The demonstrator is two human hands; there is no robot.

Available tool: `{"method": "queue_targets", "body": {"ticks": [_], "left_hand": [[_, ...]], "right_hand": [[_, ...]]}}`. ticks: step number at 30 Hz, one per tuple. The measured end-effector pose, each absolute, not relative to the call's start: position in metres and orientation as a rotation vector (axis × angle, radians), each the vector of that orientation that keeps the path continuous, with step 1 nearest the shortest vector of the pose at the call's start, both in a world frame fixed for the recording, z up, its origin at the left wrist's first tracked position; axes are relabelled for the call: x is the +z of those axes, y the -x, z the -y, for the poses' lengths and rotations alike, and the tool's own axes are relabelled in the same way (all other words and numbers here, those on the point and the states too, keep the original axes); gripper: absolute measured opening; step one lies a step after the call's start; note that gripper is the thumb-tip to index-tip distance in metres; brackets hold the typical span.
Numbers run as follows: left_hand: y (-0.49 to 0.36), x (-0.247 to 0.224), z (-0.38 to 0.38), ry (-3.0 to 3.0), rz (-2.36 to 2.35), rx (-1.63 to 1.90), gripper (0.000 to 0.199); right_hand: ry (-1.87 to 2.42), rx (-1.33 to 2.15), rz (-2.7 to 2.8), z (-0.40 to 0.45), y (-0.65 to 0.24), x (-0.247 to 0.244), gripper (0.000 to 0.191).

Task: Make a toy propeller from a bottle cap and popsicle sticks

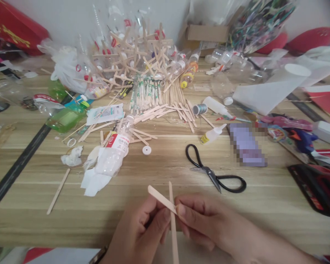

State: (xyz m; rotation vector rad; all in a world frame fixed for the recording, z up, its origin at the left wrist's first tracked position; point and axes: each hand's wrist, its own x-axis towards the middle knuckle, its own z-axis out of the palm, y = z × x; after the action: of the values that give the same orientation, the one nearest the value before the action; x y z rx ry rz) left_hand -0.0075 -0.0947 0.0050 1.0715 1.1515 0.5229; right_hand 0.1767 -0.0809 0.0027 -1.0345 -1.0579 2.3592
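Two wooden craft sticks meet in a cross in front of me, over the near part of the table. One craft stick (173,234) runs nearly upright. The other craft stick (160,196) slants across it, its free end pointing up and left. My left hand (144,227) is closed, thumb and fingers pinching the upright stick at the crossing. Closed too, my right hand (200,218) pinches the lower right end of the slanted stick. The fingers partly hide the joint. Black-handled scissors (209,172) lie open just beyond my right hand.
A clear plastic bottle (118,146) lies on white paper at left, near a single craft stick (58,191). A glue bottle (212,134) lies beyond the scissors. Craft sticks (154,113), skewers (172,91) and plastic bottles crowd the back. A black-and-red case (316,187) sits right.
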Motion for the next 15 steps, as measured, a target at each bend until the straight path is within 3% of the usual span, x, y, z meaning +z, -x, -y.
{"method": "queue_targets", "body": {"ticks": [15], "left_hand": [[0.0019,0.0126,0.0934,-1.280,-1.186,0.490,0.035]], "right_hand": [[1.086,2.504,1.115,0.0728,-0.1824,0.0085,0.063]]}}
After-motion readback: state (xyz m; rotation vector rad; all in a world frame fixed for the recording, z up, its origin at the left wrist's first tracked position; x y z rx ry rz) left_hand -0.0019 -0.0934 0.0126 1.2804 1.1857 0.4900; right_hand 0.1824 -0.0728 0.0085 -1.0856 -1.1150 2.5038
